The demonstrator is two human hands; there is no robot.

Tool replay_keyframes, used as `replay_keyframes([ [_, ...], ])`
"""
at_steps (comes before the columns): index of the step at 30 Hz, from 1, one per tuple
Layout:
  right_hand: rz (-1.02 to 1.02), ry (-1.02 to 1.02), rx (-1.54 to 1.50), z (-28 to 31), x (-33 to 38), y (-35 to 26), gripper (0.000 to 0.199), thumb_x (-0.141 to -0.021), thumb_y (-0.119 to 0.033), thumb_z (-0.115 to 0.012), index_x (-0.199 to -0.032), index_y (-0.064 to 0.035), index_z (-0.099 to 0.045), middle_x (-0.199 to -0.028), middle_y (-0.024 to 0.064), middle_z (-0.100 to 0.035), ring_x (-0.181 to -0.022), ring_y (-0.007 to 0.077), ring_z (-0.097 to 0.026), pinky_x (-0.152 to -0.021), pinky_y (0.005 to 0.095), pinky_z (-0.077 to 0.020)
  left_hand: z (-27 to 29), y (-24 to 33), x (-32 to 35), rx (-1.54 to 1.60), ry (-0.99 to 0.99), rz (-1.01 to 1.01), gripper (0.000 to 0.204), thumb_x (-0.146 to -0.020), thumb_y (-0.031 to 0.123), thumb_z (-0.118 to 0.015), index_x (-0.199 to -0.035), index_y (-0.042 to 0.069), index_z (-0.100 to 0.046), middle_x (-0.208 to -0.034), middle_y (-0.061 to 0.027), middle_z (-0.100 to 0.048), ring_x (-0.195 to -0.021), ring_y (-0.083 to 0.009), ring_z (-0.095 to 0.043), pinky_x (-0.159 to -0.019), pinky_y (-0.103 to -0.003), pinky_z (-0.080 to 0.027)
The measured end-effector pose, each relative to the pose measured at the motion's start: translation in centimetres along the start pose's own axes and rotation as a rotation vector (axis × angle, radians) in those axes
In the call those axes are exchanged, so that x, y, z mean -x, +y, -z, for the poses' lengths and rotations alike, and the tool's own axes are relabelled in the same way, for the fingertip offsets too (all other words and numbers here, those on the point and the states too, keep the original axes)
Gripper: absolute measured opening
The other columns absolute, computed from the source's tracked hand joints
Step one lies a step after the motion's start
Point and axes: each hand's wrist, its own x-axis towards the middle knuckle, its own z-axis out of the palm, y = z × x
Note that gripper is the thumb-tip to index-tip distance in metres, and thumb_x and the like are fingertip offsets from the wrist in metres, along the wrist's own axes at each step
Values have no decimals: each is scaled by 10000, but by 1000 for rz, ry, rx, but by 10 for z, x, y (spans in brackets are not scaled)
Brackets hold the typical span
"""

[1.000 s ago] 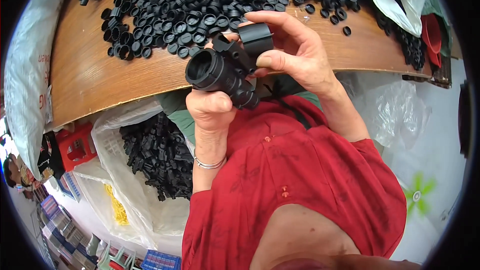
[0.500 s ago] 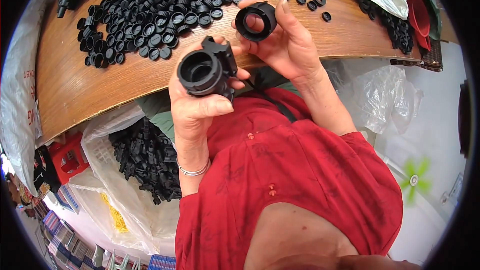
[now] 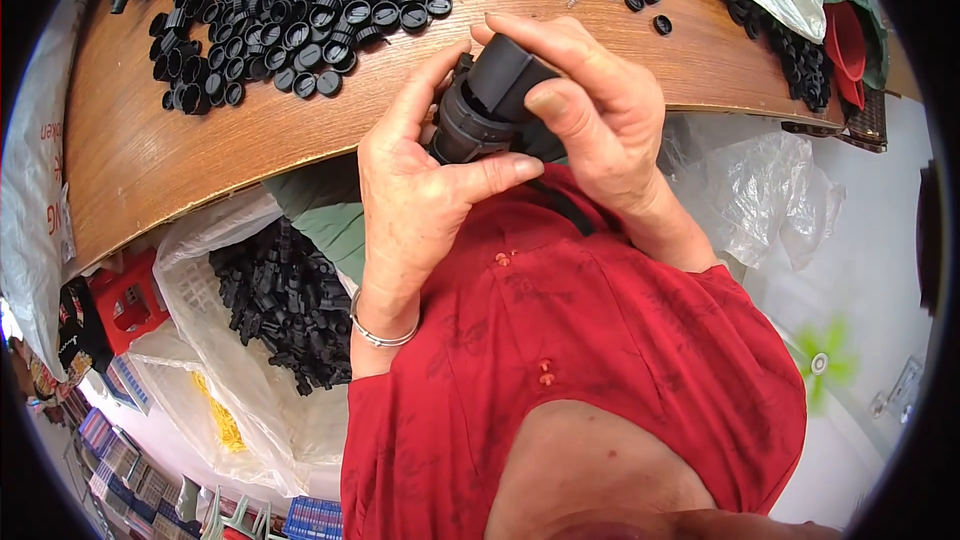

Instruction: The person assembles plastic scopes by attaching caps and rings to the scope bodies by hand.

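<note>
Gripping from both sides, the left hand [image 3: 405, 180] curls around a ribbed, black plastic cylindrical body [image 3: 468, 130], its thumb lying along the near side, while the right hand [image 3: 610, 125] pinches a smooth, black plastic cylindrical sleeve [image 3: 500, 68] between thumb and fingers. Sleeve and body meet end to end within the grip, tilted; whether they are fully seated cannot be told. Just below the grip, at the left wrist, sits a thin silvery metal bangle [image 3: 385, 338]. Beyond the hands stretches a brown wooden tabletop [image 3: 250, 145], and ahead and to the left of the grip lies a broad heap of round black plastic caps [image 3: 330, 25]. One small black plastic ring [image 3: 662, 25] lies apart, ahead and to the right. Down to the left, a whitish translucent plastic bag [image 3: 235, 370] holds jumbled black plastic parts [image 3: 285, 305]. Farther left stands a red plastic stool [image 3: 130, 310]. Right of the grip, below table level, hangs crumpled clear plastic sheeting [image 3: 775, 190].
</note>
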Motion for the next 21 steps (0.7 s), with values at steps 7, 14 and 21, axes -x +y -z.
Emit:
replay_keyframes([
  [7, 167, 46, 97, -10, 8, 1, 344, -874, -171, -631, -1146, 39, -622, -988, 148, -675, -875, 255, -624, -788, 325, -494, -3, -4, 3, -113, 43, -114, 730, -560, 72, -872, -1223, 2, -573, -1013, -85, -656, -914, -136, -609, -803, -273, -510],
  [14, 211, -33, 53, -1, 16, 7, 337, -881, -117, -610, -1183, 34, -608, -1010, 148, -674, -878, 245, -627, -794, 314, -490, 4, 8, 3, 8, -169, 181, 728, -564, 71, -867, -1225, -9, -574, -991, -54, -655, -887, -115, -601, -795, -266, -505],
  [21, 61, 31, -77, -6, 33, 8, 330, -876, -95, -598, -1180, 35, -608, -1042, 162, -667, -909, 249, -638, -822, 319, -493, -6, -5, 12, -627, 60, -142, 731, -529, 66, -857, -1206, 11, -588, -967, -158, -678, -856, -187, -657, -769, -300, -509],
])
